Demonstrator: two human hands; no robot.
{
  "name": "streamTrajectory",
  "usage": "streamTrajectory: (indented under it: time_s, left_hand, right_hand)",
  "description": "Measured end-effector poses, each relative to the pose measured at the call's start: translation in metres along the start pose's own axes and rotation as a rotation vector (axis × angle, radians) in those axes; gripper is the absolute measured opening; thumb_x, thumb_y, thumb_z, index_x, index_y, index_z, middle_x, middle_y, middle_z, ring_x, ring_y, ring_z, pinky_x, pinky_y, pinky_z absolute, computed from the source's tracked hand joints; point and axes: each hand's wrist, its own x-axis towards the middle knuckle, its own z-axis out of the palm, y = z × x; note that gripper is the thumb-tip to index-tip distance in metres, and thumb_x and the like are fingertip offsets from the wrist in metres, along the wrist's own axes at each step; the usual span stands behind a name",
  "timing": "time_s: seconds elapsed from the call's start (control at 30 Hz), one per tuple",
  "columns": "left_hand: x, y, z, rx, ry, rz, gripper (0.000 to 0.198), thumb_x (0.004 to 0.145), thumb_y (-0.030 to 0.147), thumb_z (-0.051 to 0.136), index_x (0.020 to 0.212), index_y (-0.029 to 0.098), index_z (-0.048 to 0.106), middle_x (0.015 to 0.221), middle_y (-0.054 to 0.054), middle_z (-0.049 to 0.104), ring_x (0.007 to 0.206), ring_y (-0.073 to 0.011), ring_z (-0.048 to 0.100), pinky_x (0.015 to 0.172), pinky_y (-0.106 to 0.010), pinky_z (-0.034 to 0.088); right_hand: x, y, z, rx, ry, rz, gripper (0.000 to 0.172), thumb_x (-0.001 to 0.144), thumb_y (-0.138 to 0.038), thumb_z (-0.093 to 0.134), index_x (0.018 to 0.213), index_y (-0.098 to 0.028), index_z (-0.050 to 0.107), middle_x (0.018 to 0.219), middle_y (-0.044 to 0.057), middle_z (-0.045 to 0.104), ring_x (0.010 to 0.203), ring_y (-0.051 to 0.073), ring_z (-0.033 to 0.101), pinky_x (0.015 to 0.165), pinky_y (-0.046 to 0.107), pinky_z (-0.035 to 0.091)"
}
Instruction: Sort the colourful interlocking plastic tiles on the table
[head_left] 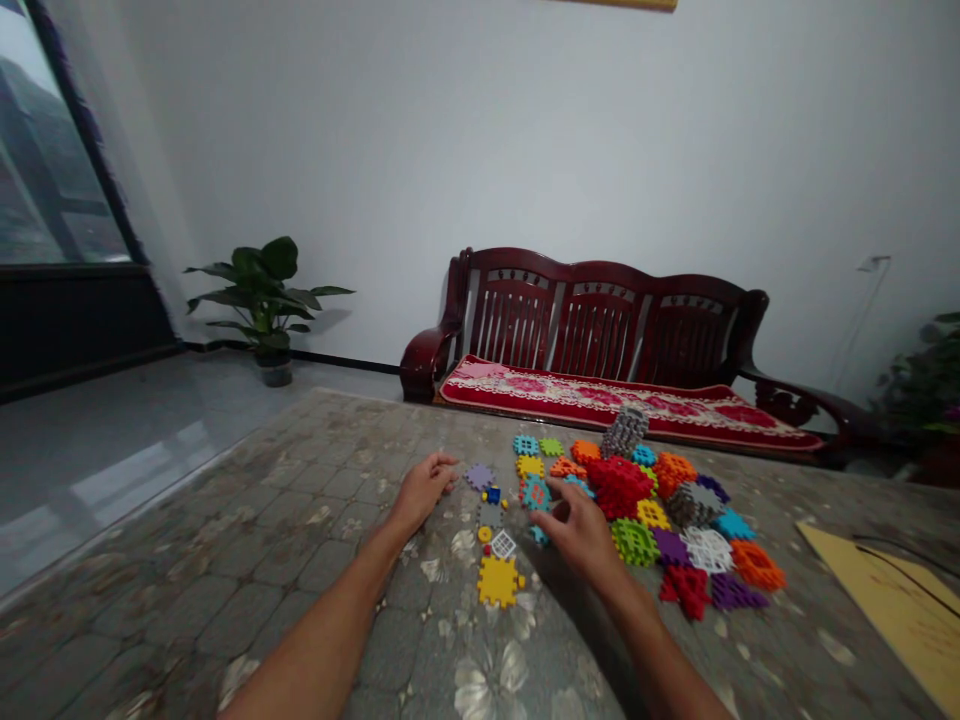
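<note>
The teal piece with red marks at its middle (535, 492) lies immediately left of the thumb and forefinger of our right hand (568, 522), so this is much the nearer of our two hands to it. It looks roughly square, and we make out no clear long axis. Our right thumb and forefinger are parted around its near right side; whether they pinch it or only touch it, we cannot tell. Our left hand (427, 490) is loosely curled with nothing visible in it, its fingertips just short of a lilac toothed piece (479, 477). Between our hands, a loose column runs from that piece back toward us: a blue block (493, 495), a grey piece (490, 515), a white lattice piece (503, 543) and a yellow square (498, 582). This column stands between our left hand and the teal piece. Just beyond the teal piece is a yellow piece (529, 466), with a blue piece (526, 445) farther off. To the right of our right hand, a red stack (617, 486) and a lime-green stack (634, 541) crowd the patterned surface (285, 540).
</note>
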Motion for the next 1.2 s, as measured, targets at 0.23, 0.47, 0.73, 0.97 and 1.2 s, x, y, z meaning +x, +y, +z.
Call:
streamTrajectory:
  time_s: [0.23,0.47,0.73,0.97,1.2]
  left_hand:
    - [-0.003,-0.006,0.000,0.296,-0.034,0.126,0.021,0.079,0.023,0.054,0.095,0.018,0.067,0.082,-0.002,0.072,0.070,-0.0149,0.065,0.069,-0.025,0.048]
    - [-0.005,-0.002,0.000,0.446,-0.052,0.173,0.022,0.081,0.019,0.052,0.093,0.020,0.070,0.089,-0.002,0.075,0.082,-0.0163,0.067,0.076,-0.024,0.046]
    - [-0.005,-0.004,0.001,0.424,-0.047,0.182,0.021,0.082,0.020,0.052,0.091,0.021,0.071,0.090,-0.003,0.075,0.084,-0.0181,0.068,0.076,-0.025,0.046]
    - [-0.001,-0.005,0.002,0.402,-0.045,0.165,0.019,0.081,0.022,0.054,0.089,0.021,0.071,0.085,-0.002,0.075,0.079,-0.0184,0.067,0.075,-0.026,0.046]
    - [0.000,-0.010,0.002,0.413,-0.057,0.173,0.021,0.082,0.022,0.053,0.091,0.020,0.071,0.087,-0.002,0.074,0.080,-0.0170,0.066,0.074,-0.025,0.045]
  right_hand:
    - [0.025,0.020,0.001,0.009,-0.117,0.084,0.053,0.073,-0.041,0.067,0.118,-0.014,0.065,0.104,0.010,0.071,0.093,0.025,0.066,0.083,0.035,0.052]
    - [0.075,0.020,-0.004,-0.214,-0.137,-0.060,0.045,0.079,-0.032,0.066,0.121,-0.018,0.062,0.115,0.009,0.067,0.098,0.022,0.064,0.088,0.031,0.048]
    - [0.135,0.025,0.002,-0.533,-0.211,-0.071,0.040,0.084,-0.027,0.065,0.122,-0.016,0.059,0.122,0.013,0.062,0.106,0.023,0.060,0.088,0.029,0.043]
    - [0.149,0.027,0.008,-0.623,-0.296,-0.121,0.040,0.082,-0.028,0.068,0.121,-0.018,0.061,0.120,0.011,0.063,0.110,0.023,0.059,0.088,0.028,0.041]
    - [0.155,0.025,0.012,-0.689,-0.328,-0.148,0.038,0.082,-0.032,0.068,0.118,-0.020,0.064,0.119,0.011,0.066,0.111,0.024,0.059,0.090,0.030,0.040]
